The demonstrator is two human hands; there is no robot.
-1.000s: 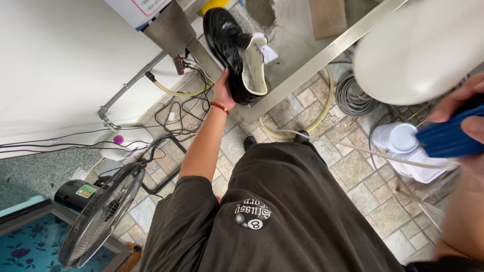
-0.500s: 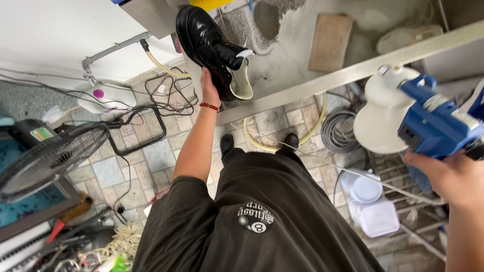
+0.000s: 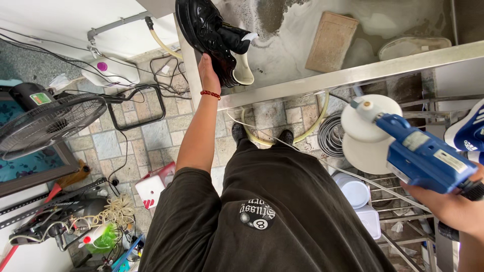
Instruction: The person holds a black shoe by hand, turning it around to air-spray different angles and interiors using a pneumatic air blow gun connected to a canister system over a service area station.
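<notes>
I see my left hand point(image 3: 208, 70) gripping a black shoe point(image 3: 210, 35) raised over the wet steel sink point(image 3: 353, 75), while my right hand point(image 3: 448, 204) is clenched around a blue power polisher point(image 3: 421, 156) beside it.

Black floor fan point(image 3: 48, 121) on tiled floor point(image 3: 151, 136) — coiled grey cable point(image 3: 330, 135) opposite.

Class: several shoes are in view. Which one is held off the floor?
The glossy black shoe, in the left hand over the sink; the two on the feet stand on tiles.
</notes>
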